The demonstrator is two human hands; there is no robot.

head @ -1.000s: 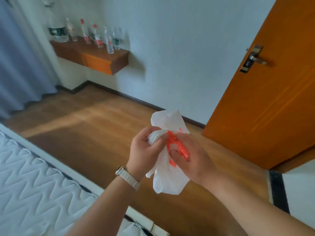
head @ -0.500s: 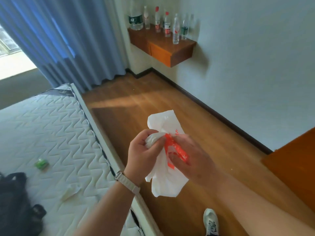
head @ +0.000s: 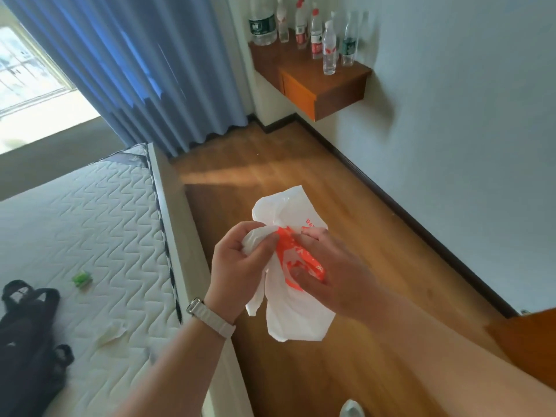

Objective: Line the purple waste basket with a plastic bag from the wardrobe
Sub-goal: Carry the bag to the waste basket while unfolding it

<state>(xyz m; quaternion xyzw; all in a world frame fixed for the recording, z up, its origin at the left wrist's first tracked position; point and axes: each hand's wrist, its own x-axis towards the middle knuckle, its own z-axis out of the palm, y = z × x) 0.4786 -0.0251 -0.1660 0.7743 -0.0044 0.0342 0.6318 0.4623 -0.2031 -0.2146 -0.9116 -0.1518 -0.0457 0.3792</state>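
Thin white plastic bag with orange print [head: 296, 308] hangs crumpled over the floor, my left hand [head: 240, 266] and right hand [head: 328, 275] each closed on it. Purple basket unseen; I'd say next: find it, open the mouth.

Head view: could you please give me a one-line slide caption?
Left hand and right hand grip a crumpled white-and-orange plastic bag beside a mattress.
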